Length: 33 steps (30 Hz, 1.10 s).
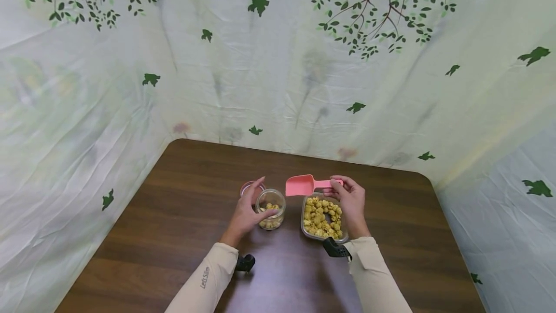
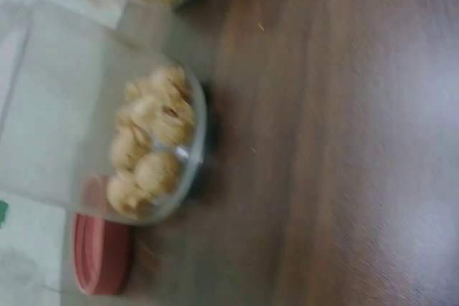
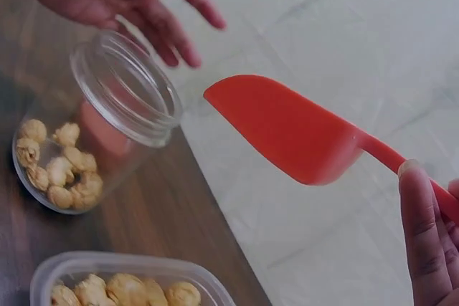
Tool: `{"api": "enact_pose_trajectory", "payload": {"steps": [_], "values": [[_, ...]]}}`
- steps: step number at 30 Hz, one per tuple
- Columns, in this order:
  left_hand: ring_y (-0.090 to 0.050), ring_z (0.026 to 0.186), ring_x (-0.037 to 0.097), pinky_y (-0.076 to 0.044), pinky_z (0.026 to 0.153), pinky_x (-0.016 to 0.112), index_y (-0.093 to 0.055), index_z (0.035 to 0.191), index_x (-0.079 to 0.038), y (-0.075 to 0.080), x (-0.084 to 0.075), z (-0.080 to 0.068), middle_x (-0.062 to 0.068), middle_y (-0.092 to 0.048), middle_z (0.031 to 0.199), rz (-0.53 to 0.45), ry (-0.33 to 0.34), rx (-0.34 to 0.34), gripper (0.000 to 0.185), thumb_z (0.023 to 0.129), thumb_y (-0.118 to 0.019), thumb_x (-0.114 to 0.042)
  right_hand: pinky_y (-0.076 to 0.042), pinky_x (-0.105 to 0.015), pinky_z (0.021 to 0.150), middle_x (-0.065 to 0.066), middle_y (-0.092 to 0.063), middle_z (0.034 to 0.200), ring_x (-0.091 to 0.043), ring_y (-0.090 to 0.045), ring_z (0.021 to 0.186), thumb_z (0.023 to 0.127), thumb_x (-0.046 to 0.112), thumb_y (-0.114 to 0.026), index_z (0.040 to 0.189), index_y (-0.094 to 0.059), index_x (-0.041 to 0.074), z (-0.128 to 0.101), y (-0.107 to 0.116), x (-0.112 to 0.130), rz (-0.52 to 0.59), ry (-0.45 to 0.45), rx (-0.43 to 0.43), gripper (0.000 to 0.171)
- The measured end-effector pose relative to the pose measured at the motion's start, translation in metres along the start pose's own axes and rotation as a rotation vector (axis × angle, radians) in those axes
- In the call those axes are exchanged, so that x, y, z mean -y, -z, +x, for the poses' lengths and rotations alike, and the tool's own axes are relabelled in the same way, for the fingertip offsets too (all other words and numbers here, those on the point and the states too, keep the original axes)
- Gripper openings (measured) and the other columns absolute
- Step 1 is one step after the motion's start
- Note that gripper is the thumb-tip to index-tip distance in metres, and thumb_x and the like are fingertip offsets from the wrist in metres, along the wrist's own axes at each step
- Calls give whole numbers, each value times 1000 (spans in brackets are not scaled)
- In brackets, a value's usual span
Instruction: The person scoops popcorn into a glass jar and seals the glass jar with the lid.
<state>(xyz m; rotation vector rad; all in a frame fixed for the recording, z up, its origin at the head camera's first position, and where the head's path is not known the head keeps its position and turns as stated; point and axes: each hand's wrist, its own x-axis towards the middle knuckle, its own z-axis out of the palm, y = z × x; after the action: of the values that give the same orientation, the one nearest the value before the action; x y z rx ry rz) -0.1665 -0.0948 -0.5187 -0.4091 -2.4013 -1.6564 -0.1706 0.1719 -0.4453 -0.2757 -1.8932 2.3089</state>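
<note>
A clear round jar (image 1: 282,206) stands upright, with caramel popcorn (image 2: 154,141) at its bottom. My left hand (image 1: 244,215) is beside the jar's mouth, fingers extended and thumb reaching over the near side; in the right wrist view the fingers stand apart from the glass. Whether the thumb touches the rim, I cannot tell. My right hand (image 1: 354,202) pinches the handle of a pink scoop (image 1: 300,185), raised above the far edge of a clear rectangular container (image 1: 303,221). No popcorn shows in the scoop. Popcorn fills much of that container, with a gap near its middle.
Behind the jar, partly hidden by my left hand, lies a reddish-pink lid (image 2: 100,256). Everything stands on a dark wooden table (image 1: 173,235). A pale leaf-printed cloth (image 1: 278,86) hangs along the table's far edge and sides. A dark wrist device (image 1: 334,248) sits near the container.
</note>
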Motion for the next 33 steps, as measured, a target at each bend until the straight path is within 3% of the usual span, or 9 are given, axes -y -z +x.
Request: {"api": "enact_pose_trajectory", "payload": {"steps": [5, 11, 20, 26, 33], "values": [[-39, 133, 33, -32, 107, 54, -41, 146, -16, -2, -15, 6, 11, -45, 146, 22, -66, -11, 93, 67, -90, -21, -58, -31, 66, -5, -67, 77, -15, -68, 65, 94, 4, -61, 106, -61, -9, 4, 12, 3, 54, 47, -34, 17], [-36, 135, 32, -36, 103, 57, -38, 148, -10, -6, -33, 12, 12, -38, 150, -17, -169, 20, 96, 67, -89, -17, -58, -28, 66, -4, -67, 78, -14, -68, 64, 94, 5, -61, 106, -60, -8, 6, 28, 6, 53, 57, -75, 18], [-34, 137, 32, -32, 107, 56, -37, 148, -10, -18, -46, 16, 14, -40, 149, 14, -268, 44, 95, 71, -85, -38, -57, -28, 65, -5, -67, 77, -13, -68, 63, 93, 4, -61, 98, -64, 0, 10, 45, 7, 63, 49, -121, 7], [-31, 140, 31, -30, 109, 55, -38, 147, -7, -30, -49, 15, 14, -37, 151, 29, -294, 59, 97, 67, -89, -27, -57, -28, 65, -4, -66, 76, -13, -68, 63, 93, 3, -61, 102, -62, -5, 10, 53, 7, 50, 47, -139, 12], [-31, 140, 31, -30, 110, 50, -34, 148, -4, -49, -54, 12, 18, -36, 151, -40, -317, 138, 103, 63, -91, -15, -57, -27, 66, -3, -68, 77, -13, -69, 63, 93, 4, -62, 107, -59, -9, 10, 65, 8, 31, 38, -150, 20]]}}
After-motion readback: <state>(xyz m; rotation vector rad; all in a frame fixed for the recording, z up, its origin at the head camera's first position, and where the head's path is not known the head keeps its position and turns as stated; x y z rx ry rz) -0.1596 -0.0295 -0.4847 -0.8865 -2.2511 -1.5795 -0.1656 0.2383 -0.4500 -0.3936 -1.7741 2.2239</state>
